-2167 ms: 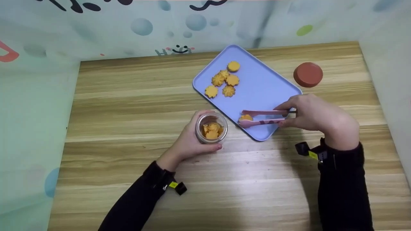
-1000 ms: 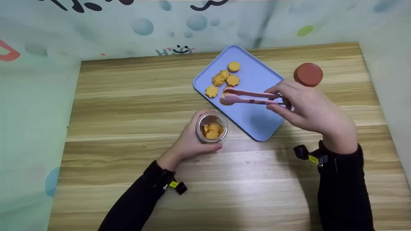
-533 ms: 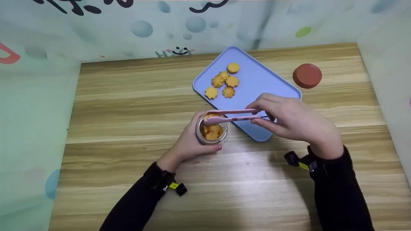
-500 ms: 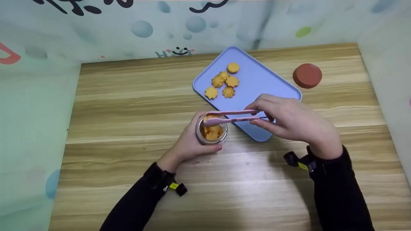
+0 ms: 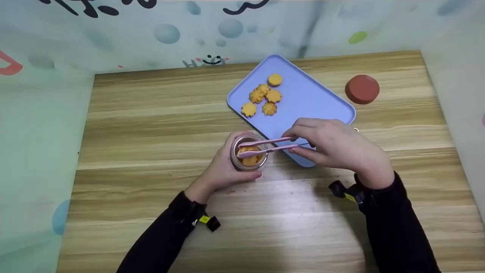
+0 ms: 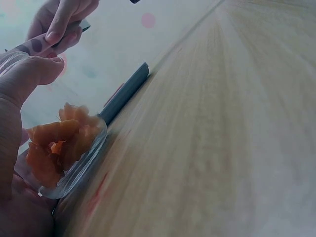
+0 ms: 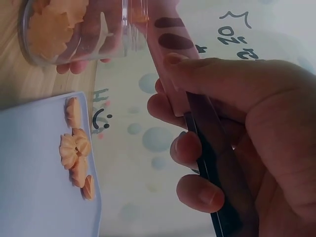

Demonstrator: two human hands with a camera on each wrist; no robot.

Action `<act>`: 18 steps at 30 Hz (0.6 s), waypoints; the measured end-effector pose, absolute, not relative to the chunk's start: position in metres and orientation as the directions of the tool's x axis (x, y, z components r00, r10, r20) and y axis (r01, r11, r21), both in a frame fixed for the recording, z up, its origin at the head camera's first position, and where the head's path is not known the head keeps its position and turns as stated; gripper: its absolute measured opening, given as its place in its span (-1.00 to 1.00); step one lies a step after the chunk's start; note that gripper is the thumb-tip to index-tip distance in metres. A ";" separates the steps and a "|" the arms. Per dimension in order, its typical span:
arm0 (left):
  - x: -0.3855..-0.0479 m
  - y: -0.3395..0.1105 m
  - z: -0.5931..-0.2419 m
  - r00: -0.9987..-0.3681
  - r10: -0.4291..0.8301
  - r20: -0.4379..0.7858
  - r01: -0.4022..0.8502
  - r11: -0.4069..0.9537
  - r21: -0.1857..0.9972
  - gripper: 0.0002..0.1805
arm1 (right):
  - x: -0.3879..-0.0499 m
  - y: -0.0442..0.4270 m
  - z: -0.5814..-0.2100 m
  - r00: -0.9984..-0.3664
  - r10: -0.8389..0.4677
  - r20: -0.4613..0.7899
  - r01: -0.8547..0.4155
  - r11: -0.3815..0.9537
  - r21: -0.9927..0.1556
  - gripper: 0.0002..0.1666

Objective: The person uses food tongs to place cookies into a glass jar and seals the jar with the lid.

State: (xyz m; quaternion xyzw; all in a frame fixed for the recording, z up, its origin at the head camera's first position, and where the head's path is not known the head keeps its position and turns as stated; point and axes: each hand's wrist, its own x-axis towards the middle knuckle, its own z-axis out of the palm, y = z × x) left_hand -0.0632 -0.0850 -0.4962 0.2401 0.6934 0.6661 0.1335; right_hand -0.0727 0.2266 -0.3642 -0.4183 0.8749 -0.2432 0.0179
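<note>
My left hand (image 5: 221,167) grips a clear glass jar (image 5: 233,158) around its side, mouth facing up. Several flower-shaped cookies (image 6: 57,132) lie in its bottom in the left wrist view. With thumb and fingers, my right hand (image 5: 337,144) holds pink tongs (image 5: 279,148) whose dark handle end (image 7: 217,168) shows in the right wrist view. The tong tips reach into the jar's mouth, slightly apart; whether a cookie is between them I cannot tell. Beyond the jar, a blue-purple tray (image 5: 307,98) bears several golden cookies (image 5: 257,95) at its far left end.
A reddish-brown round lid (image 5: 362,89) lies on the wooden table (image 5: 159,121), right of the tray. The tray's near corner sits close beside the jar, under my right hand. A patterned backdrop (image 5: 257,41) stands along the table's far edge.
The tongs took a cookie from the tray's near corner and carried it left to the jar. Their tips have since dipped into the mouth. The jar and left hand stayed put.
</note>
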 end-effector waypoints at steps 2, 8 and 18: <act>-0.063 -0.085 -0.496 -0.850 0.509 0.137 0.157 -0.003 0.988 0.09 | -0.073 0.226 -0.364 -0.647 -0.741 0.179 -0.728 0.532 -0.432 -0.72; -0.062 -0.086 -0.496 -0.854 0.506 0.119 0.145 0.013 0.989 0.09 | -0.072 0.226 -0.364 -0.651 -0.734 0.192 -0.730 0.537 -0.424 -0.71; -0.063 -0.085 -0.496 -0.853 0.505 0.129 0.168 0.032 0.985 0.12 | -0.075 0.230 -0.363 -0.647 -0.714 0.268 -0.749 0.529 -0.399 -0.63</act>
